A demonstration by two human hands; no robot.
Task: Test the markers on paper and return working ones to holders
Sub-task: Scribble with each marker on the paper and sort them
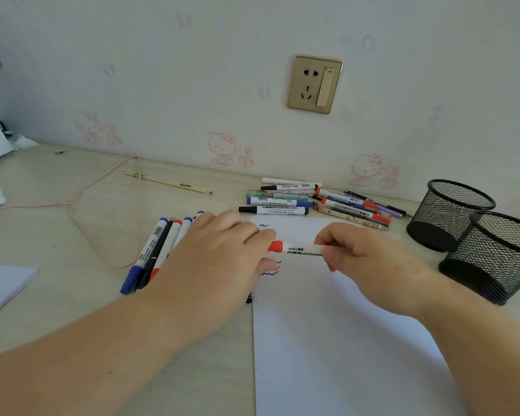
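The right hand [360, 253] pinches the white barrel of a red-capped marker [294, 248], holding it level just above the paper [342, 340]. The left hand [216, 256] meets it from the other side, its fingertips closed on the red cap end. Under the left fingers, red and blue scribbles [272, 270] mark the upper left part of the sheet, and another small blue squiggle sits near its top edge. The paper lies flat on the pale wooden worktop [57, 223]. Just left of the left hand, a row of markers [156, 250] lies side by side, partly covered by the palm. Beyond the paper, by the wall, a loose pile of markers and pens [312, 199] is spread out. To the right stand 2 black mesh holders [475, 235], touching each other. A pink cable [96, 187] loops across the worktop on the left.
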